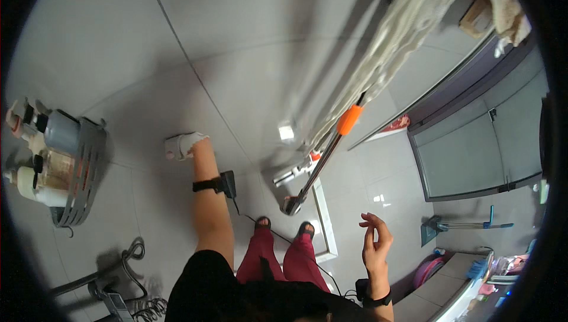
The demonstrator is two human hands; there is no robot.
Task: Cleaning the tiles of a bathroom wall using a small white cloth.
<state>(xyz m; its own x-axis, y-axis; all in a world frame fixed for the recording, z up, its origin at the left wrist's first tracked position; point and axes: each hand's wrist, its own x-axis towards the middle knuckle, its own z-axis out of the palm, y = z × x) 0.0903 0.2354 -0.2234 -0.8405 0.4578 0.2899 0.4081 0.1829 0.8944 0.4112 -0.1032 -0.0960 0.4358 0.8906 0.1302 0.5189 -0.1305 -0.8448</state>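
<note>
My left arm reaches forward to the grey tiled surface (pixel 142 144). At its end my left hand (pixel 200 146) is closed around a whitish, crumpled cloth (pixel 180 146), which hides most of the fingers. The cloth seems to rest against the tiles; its far side is out of sight. My right hand (pixel 377 250) is raised on the right, fingers loosely bent and apart, with nothing in it. Ahead of it, a string mop (pixel 408 20) with pale strands, a metal pole and an orange collar (pixel 350 120) slants across the view, apart from both hands.
A grey rack (pixel 89 168) of bottles is on the left. Lower left is a dark shower fixture with a coiled hose (pixel 133 257). A glass-panelled door (pixel 467 162), a blue dustpan with a long handle (pixel 432 230) and a cluttered counter (pixel 461 292) line the right.
</note>
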